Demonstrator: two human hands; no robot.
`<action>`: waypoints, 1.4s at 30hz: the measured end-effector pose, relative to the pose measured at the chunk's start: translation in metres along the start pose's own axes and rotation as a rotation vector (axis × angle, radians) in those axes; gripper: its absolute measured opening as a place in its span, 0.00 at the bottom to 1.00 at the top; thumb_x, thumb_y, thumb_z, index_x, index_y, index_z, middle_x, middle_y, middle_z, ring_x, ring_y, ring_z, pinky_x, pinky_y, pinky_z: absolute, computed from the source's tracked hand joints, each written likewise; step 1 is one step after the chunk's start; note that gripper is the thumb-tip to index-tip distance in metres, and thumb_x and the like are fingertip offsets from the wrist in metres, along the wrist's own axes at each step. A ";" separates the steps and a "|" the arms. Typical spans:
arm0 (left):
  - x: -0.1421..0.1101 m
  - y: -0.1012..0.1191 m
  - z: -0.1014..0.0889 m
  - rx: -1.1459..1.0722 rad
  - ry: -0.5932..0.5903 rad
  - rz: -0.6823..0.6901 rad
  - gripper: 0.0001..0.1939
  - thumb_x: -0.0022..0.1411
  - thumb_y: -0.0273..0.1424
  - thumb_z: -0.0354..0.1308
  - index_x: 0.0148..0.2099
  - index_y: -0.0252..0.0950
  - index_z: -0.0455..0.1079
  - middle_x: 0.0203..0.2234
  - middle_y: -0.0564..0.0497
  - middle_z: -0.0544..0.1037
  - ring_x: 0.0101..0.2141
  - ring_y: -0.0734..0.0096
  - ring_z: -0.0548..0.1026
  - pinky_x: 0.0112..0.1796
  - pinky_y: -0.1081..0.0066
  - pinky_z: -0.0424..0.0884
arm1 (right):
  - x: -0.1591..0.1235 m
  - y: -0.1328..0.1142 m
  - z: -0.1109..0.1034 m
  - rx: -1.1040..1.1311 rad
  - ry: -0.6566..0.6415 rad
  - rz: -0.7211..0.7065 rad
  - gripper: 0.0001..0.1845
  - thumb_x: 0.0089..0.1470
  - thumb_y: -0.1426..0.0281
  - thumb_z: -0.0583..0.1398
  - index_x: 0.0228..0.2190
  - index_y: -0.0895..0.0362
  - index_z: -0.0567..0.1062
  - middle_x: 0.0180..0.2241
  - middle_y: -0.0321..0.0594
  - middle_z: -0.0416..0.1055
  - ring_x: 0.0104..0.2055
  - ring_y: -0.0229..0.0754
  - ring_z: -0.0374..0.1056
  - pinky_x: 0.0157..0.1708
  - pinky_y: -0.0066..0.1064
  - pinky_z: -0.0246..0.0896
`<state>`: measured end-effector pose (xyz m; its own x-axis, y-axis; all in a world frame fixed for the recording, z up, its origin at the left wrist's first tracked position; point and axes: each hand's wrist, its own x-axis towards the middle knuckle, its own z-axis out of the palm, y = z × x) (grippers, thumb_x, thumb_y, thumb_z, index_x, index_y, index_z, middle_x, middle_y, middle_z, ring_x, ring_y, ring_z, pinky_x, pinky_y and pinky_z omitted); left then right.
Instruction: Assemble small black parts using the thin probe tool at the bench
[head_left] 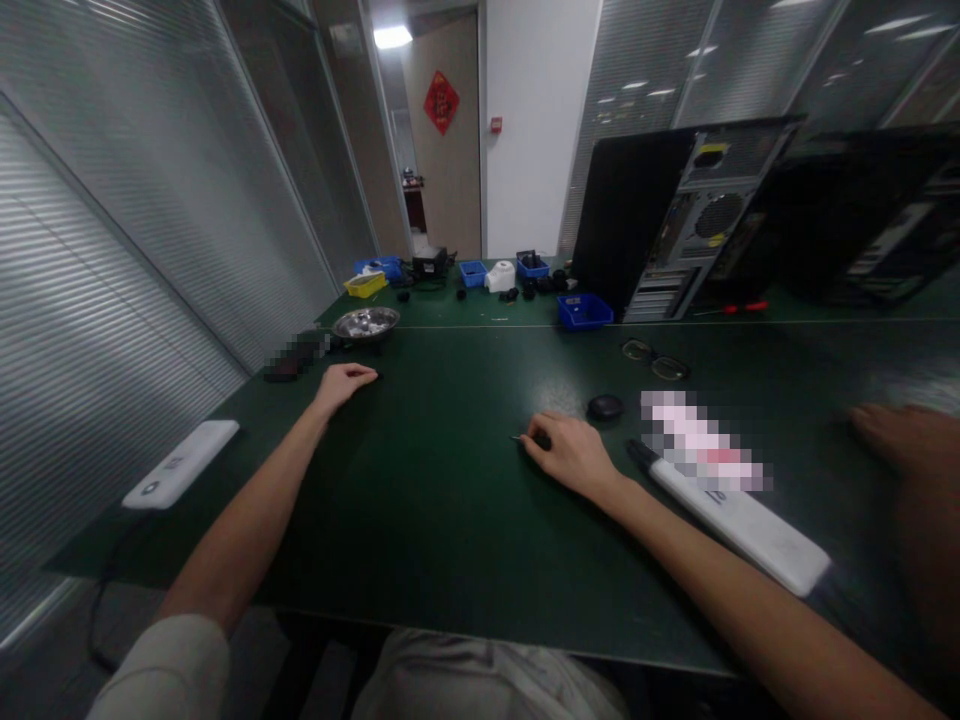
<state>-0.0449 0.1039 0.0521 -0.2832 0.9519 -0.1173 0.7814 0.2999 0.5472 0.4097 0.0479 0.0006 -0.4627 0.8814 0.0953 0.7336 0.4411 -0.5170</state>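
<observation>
My left hand (346,386) is stretched out to the left over the green tabletop, its thumb and fingers pinched together. At their tips sits a small dark piece (379,376), too small to name. Just beyond that hand stands a shallow metal bowl (365,323) with small bits in it. My right hand (568,452) rests on the table right of the middle, fingers curled. A thin metal tip (516,437) pokes out from between thumb and fingers, and something dark shows inside the curl. Beside this hand lies a black computer mouse (605,407).
White power banks (182,464) with cables lie at left and, as a similar white block (750,520), at right. Eyeglasses (655,360), blue bins (584,312), a yellow bin (365,286) and computer cases (675,215) stand farther back. Another person's hand (904,432) rests at far right.
</observation>
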 end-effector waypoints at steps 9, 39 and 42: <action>-0.094 0.113 0.114 -0.161 -0.600 0.547 0.17 0.58 0.43 0.69 0.46 0.40 0.80 0.39 0.48 0.81 0.36 0.69 0.75 0.39 0.70 0.69 | -0.001 -0.005 -0.001 0.095 -0.010 -0.088 0.10 0.65 0.61 0.59 0.36 0.53 0.76 0.37 0.36 0.75 0.36 0.38 0.70 0.35 0.29 0.56; -0.105 0.117 0.118 -0.215 -0.607 0.710 0.13 0.66 0.37 0.63 0.48 0.35 0.78 0.40 0.47 0.79 0.38 0.70 0.74 0.39 0.71 0.67 | -0.003 -0.009 0.009 0.142 0.019 -0.175 0.08 0.63 0.62 0.60 0.36 0.53 0.75 0.36 0.36 0.74 0.35 0.39 0.69 0.33 0.30 0.54; -0.105 0.117 0.117 -0.220 -0.601 0.720 0.13 0.66 0.37 0.62 0.47 0.34 0.78 0.40 0.46 0.79 0.39 0.69 0.75 0.41 0.70 0.68 | -0.004 -0.009 0.009 0.135 0.022 -0.186 0.09 0.64 0.62 0.59 0.37 0.53 0.75 0.37 0.36 0.74 0.35 0.39 0.69 0.34 0.30 0.54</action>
<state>0.1418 0.0463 0.0312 0.6038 0.7946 -0.0642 0.5173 -0.3292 0.7899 0.4003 0.0386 -0.0029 -0.5722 0.7909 0.2172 0.5625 0.5711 -0.5978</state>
